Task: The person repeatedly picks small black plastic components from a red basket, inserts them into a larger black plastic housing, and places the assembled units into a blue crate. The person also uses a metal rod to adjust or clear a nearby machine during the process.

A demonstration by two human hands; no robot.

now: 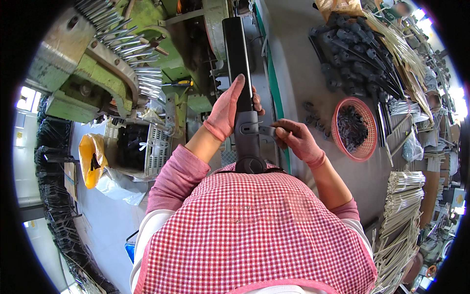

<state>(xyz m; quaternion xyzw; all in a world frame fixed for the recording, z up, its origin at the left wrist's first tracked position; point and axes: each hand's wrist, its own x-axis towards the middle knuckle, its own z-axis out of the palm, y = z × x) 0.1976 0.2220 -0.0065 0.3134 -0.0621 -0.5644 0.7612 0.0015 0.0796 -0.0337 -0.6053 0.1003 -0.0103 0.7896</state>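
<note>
Looking down from the head cam, we've got a long black tube (pixel 238 63) standing nearly upright in front of our checked apron (pixel 254 230), its lower end tucked against our belly and its top pointing at the green machine (pixel 122 54). Our left hand (pixel 226 110), in a pink glove, is wrapped around the tube about midway, thumb on the near side and fingertips curling round the far side. Our right hand (pixel 297 139), gloved too, is pinching a small black lever (pixel 259 130) that sticks out sideways from the collar on the tube, thumb and forefinger closed on it.

On the grey table (pixel 298 68) to the right there's a red basket (pixel 353 128) of small black parts, just beside the right hand. A pile of black handles (pixel 352 54) lies farther back, and bundles of pale rods (pixel 404 215) sit along the right edge. A yellow bag (pixel 92 159) lies on the floor to the left.
</note>
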